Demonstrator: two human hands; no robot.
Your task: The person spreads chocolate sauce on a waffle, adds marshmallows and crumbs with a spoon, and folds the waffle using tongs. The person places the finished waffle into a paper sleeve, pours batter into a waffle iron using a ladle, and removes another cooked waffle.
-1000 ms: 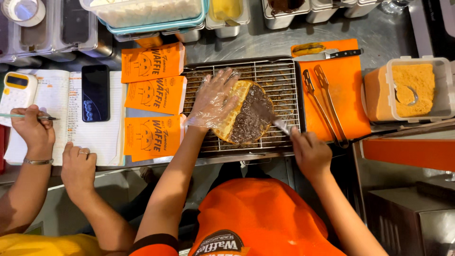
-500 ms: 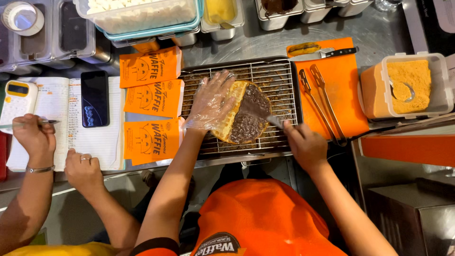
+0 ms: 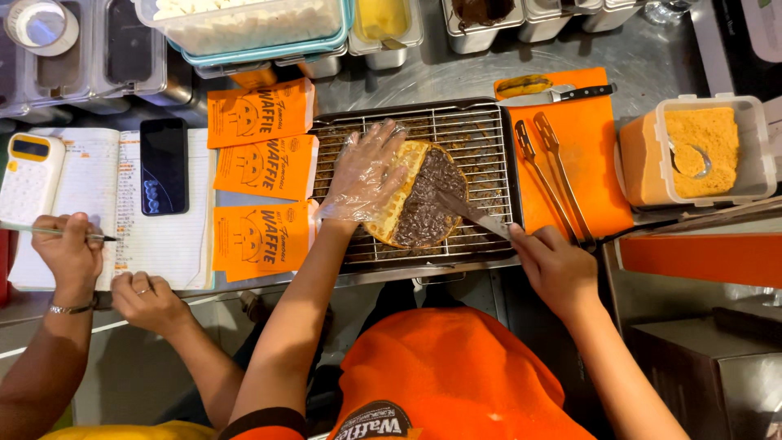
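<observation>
A round waffle (image 3: 397, 213) lies on a wire rack (image 3: 489, 134), its right half covered with dark chocolate spread. My left hand (image 3: 362, 175), in a clear plastic glove, presses flat on the waffle's left, bare half. My right hand (image 3: 558, 269), bare, grips the handle of a spreading knife (image 3: 472, 213). The blade lies across the chocolate-covered half, pointing up and left.
An orange mat (image 3: 599, 151) right of the rack holds tongs (image 3: 554, 167) and a black-handled knife (image 3: 558, 94). A tub of orange crumbs (image 3: 705, 147) stands far right. Orange paper sleeves (image 3: 261, 167) lie left. A co-worker's hands (image 3: 69, 253) write in a notebook (image 3: 167, 244) near a phone (image 3: 163, 167) and a calculator (image 3: 28, 175).
My right hand has slid the knife blade further over the waffle's chocolate half. My gloved left hand has stayed on the waffle. The co-worker's pen hand has shifted slightly.
</observation>
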